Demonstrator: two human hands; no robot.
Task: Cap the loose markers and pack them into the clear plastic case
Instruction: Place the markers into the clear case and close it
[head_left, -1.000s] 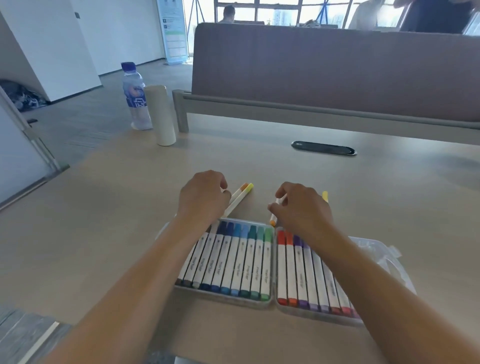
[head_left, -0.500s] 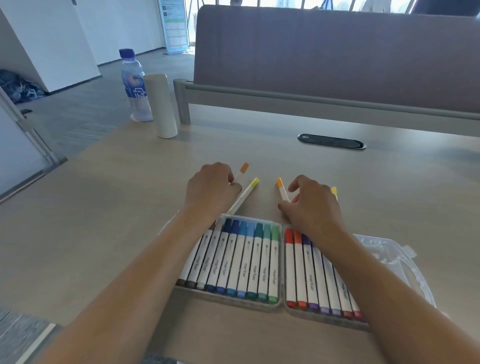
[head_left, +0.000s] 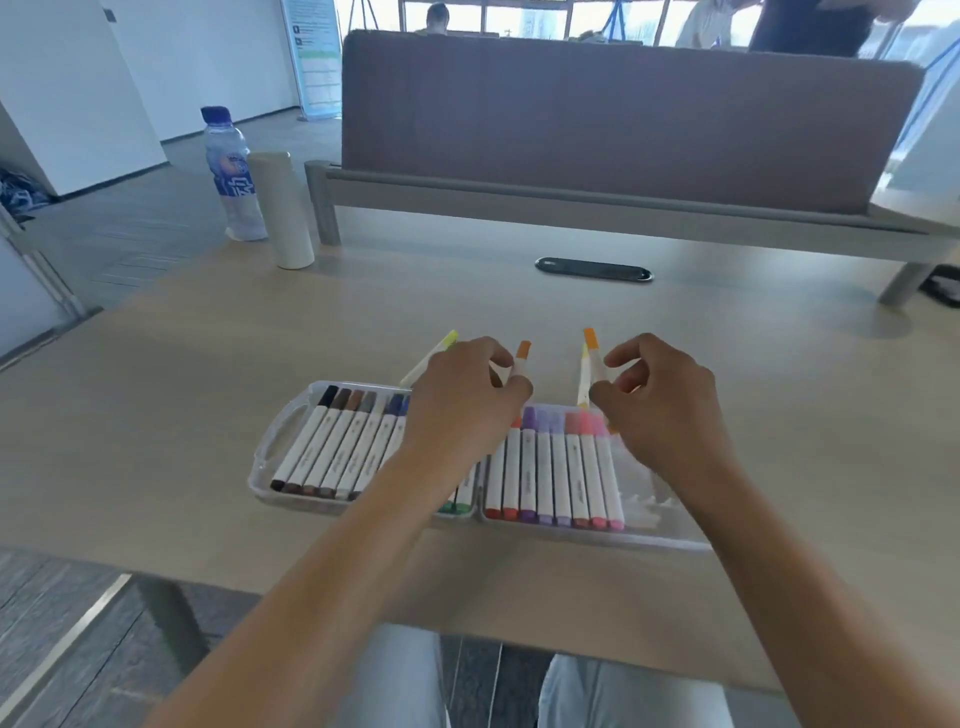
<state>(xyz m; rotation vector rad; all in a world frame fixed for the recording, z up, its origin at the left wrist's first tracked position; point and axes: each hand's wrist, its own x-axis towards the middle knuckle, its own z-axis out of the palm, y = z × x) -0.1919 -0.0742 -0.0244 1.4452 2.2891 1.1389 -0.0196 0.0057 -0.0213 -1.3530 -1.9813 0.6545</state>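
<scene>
Markers, thin white plastic sticks with orange ends, look light, stiff and a bit slippery, best pinched mid-body, as the left hand (head_left: 462, 395) pinches one (head_left: 521, 358) and the right hand (head_left: 660, 400) another (head_left: 589, 358) just beyond the clear plastic case (head_left: 270, 441) on the worktop (head_left: 208, 364).

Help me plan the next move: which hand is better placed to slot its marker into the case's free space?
Right hand: its orange marker sits above the case's free right end.
</scene>
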